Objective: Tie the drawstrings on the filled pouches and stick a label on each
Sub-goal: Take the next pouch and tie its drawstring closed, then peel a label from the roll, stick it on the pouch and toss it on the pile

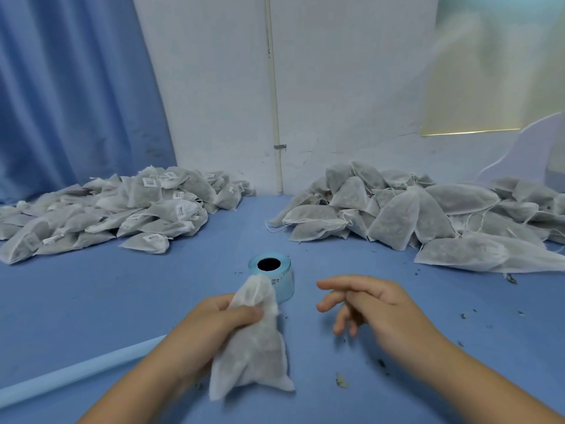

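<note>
The left grip (220,319) is clutching a filled white pouch (253,356) by its neck, holding it upright over the blue surface (107,301). The right grip (376,307) is hovering beside it, fingers loosely spread and holding nothing. Just behind the pouch, a blue label roll (286,284) is standing on end. Farther back, labelled pouches (122,209) are lying heaped at left and unlabelled pouches (412,215) at right.
</note>
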Available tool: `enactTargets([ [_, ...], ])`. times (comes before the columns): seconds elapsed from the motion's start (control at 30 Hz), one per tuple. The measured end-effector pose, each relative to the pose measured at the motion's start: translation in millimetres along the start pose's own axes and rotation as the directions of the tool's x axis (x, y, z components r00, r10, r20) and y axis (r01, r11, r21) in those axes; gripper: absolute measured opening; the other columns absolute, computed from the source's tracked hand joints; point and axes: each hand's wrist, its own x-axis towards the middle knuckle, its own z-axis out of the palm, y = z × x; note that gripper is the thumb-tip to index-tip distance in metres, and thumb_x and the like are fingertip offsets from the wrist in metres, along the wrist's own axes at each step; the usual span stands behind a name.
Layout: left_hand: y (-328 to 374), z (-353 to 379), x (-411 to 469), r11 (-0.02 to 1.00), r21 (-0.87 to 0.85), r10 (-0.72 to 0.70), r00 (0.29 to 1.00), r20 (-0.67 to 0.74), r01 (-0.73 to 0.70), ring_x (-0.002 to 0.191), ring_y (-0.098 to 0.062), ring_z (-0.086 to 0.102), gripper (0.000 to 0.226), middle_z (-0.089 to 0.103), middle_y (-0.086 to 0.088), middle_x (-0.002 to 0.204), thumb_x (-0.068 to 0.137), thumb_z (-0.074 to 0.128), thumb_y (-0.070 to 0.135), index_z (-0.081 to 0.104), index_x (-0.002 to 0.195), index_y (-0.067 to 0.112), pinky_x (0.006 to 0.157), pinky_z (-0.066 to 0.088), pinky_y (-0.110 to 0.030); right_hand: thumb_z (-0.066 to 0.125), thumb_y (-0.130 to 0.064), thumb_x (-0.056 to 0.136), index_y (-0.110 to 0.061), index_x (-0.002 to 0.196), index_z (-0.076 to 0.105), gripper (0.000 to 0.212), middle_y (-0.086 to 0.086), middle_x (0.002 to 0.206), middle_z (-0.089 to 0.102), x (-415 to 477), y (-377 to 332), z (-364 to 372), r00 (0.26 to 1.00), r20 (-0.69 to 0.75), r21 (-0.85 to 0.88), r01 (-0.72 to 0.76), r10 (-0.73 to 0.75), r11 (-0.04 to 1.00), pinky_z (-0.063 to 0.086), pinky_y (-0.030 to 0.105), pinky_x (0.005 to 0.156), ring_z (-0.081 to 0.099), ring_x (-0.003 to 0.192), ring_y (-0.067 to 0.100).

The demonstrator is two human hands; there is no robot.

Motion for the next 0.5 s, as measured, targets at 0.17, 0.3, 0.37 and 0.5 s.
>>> enactTargets([
  [0.17,11,3,5,0.942,0.329,0.137,0.973,-0.184,-0.071,0.065,-0.013,0.048,0.042,0.052,-0.002,0.071,0.066,0.061,0.037,0.057,0.079,-0.003,0.065,0.036,-0.031,0.035,0.007,0.089,-0.027,0.073,0.074,0.055,-0.011,0.089,0.074,29,1,9,0.997,-0.074,-0.252,-0.04,0.022,0.967,0.046,0.021,0.054,0.067,0.059,0.015],
  [0.3,17,17,19,0.875,0.482,0.15,0.974,-0.172,-0.049,0.062,-0.013,0.041,0.03,0.045,-0.001,0.068,0.071,0.061,0.032,0.052,0.071,0.004,0.06,0.033,-0.027,0.039,0.004,0.086,-0.032,0.097,0.069,0.049,-0.01,0.105,0.069,67,-2,23,0.997,-0.069,-0.384,-0.043,0.018,0.922,0.043,0.009,0.055,0.067,0.06,0.002],
  [0.37,17,18,27,0.854,0.521,0.094,0.976,-0.197,0.023,0.058,-0.014,0.039,0.02,0.043,0.0,0.063,0.078,0.064,0.024,0.05,0.068,0.015,0.055,0.031,-0.025,0.042,0.004,0.081,-0.03,0.118,0.066,0.055,-0.005,0.115,0.065,83,-5,30,1.0,0.016,-0.517,0.003,0.006,0.856,0.044,0.008,0.068,0.063,0.075,0.0],
  [0.5,17,7,29,0.836,0.546,0.058,0.979,-0.197,0.06,0.057,-0.015,0.037,0.021,0.041,0.0,0.061,0.079,0.064,0.021,0.048,0.066,0.018,0.054,0.028,-0.025,0.043,0.002,0.082,-0.022,0.128,0.056,0.054,-0.001,0.133,0.055,105,-1,39,0.98,0.193,-0.797,0.133,0.041,0.59,0.041,0.036,0.101,0.05,0.12,0.02],
])
